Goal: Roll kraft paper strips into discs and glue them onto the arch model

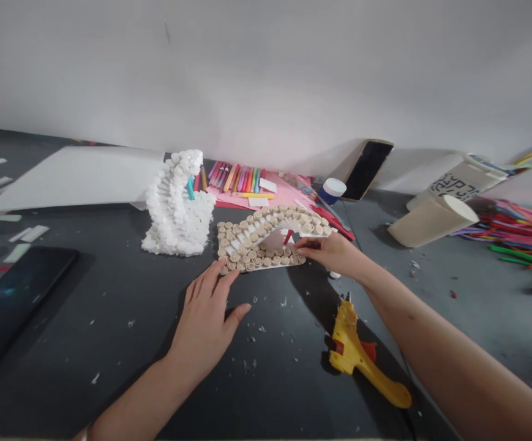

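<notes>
An arched model built of rolled paper coils [259, 239] sits on a white base on the dark tabletop, with a small red stick under its arch. My right hand [325, 254] grips the model's right end from the side. My left hand [206, 318] lies flat on the table with its fingers apart, the fingertips touching the model's front left corner. To the left of the model stands a white spiral form of foam pieces [176, 208], apart from both hands. A yellow glue gun [357, 349] lies on the table below my right forearm.
A dark tablet [18, 306] and white paper strips lie at the left. Coloured pencils on pink paper [247, 190] and a phone [367, 169] sit along the wall. Paper cups [433, 220] and coloured straws [518, 229] lie at the right, with white crumbs scattered around.
</notes>
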### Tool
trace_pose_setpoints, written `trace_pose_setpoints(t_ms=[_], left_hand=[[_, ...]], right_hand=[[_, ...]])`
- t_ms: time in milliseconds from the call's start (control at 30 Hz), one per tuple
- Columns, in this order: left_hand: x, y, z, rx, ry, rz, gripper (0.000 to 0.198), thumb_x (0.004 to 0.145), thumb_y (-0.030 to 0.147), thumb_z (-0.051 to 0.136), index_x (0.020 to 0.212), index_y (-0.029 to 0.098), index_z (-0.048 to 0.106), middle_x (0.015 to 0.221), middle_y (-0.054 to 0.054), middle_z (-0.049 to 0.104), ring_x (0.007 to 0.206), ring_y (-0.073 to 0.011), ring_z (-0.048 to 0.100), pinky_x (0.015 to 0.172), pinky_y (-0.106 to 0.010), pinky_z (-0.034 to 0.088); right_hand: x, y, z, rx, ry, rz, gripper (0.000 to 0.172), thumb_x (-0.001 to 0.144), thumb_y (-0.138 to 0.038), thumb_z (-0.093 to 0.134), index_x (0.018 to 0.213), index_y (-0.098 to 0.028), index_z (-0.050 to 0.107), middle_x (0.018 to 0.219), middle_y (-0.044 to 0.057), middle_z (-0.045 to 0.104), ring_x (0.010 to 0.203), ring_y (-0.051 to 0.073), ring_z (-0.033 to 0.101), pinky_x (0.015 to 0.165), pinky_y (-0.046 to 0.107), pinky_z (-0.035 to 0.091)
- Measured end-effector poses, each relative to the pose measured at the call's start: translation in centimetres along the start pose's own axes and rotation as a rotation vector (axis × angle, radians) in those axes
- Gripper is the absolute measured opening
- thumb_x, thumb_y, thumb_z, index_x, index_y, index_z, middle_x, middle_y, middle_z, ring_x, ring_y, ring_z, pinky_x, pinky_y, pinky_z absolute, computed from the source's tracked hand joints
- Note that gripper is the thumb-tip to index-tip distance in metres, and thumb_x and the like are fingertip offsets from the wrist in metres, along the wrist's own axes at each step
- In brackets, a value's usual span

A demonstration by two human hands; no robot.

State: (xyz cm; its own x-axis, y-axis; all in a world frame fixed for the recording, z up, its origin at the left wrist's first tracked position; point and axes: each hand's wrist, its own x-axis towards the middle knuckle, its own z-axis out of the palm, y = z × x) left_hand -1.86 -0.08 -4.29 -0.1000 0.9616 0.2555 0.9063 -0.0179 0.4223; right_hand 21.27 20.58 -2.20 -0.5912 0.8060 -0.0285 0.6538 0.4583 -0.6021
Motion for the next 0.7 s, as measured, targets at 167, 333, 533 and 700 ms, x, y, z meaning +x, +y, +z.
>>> trace_pose_setpoints(t_ms=[167, 333, 533, 700], left_hand=[[0.01, -0.01, -0.02, 0.015, -0.010, 0.005, 0.043, 0.093, 0.036, 0.053, 0.132, 0.019, 0.051, 0.145, -0.018, 0.047, 0.133, -0.0342, 0.045, 0.102, -0.054, 0.040], [0.04, 0.09, -0.10, 0.037, -0.016, 0.009, 0.042, 0.093, 0.037, 0.052, 0.131, 0.019, 0.052, 0.146, -0.017, 0.046, 0.133, -0.0346, 0.045, 0.101, -0.053, 0.042], [0.02, 0.01, -0.03, 0.065, -0.007, 0.026, 0.043, 0.093, 0.038, 0.052, 0.131, 0.019, 0.051, 0.146, -0.017, 0.046, 0.132, -0.0347, 0.046, 0.101, -0.054, 0.043], [-0.05, -0.20, 0.16, 0.059, 0.006, 0.027, 0.042, 0.093, 0.038, 0.052, 0.130, 0.020, 0.052, 0.145, -0.016, 0.047, 0.131, -0.0342, 0.047, 0.100, -0.053, 0.043]], right_hand=[[-0.08, -0.10, -0.18, 0.011, -0.070, 0.008, 0.026, 0.083, -0.040, 0.061, 0.097, -0.025, 0.078, 0.067, -0.001, 0.069, 0.064, 0.017, 0.061, 0.062, 0.029, 0.048], [-0.09, -0.02, -0.28, 0.011, -0.091, 0.005, 0.028, 0.083, -0.042, 0.061, 0.099, -0.025, 0.078, 0.071, 0.000, 0.071, 0.066, 0.017, 0.062, 0.064, 0.028, 0.047], [0.03, 0.15, -0.09, 0.002, -0.095, 0.007, 0.030, 0.082, -0.041, 0.059, 0.100, -0.025, 0.078, 0.075, 0.001, 0.072, 0.066, 0.017, 0.061, 0.062, 0.028, 0.046], [0.03, 0.61, -0.53, -0.030, -0.091, 0.030, 0.038, 0.083, -0.041, 0.055, 0.108, -0.022, 0.077, 0.061, 0.000, 0.066, 0.053, 0.015, 0.053, 0.055, 0.028, 0.040]])
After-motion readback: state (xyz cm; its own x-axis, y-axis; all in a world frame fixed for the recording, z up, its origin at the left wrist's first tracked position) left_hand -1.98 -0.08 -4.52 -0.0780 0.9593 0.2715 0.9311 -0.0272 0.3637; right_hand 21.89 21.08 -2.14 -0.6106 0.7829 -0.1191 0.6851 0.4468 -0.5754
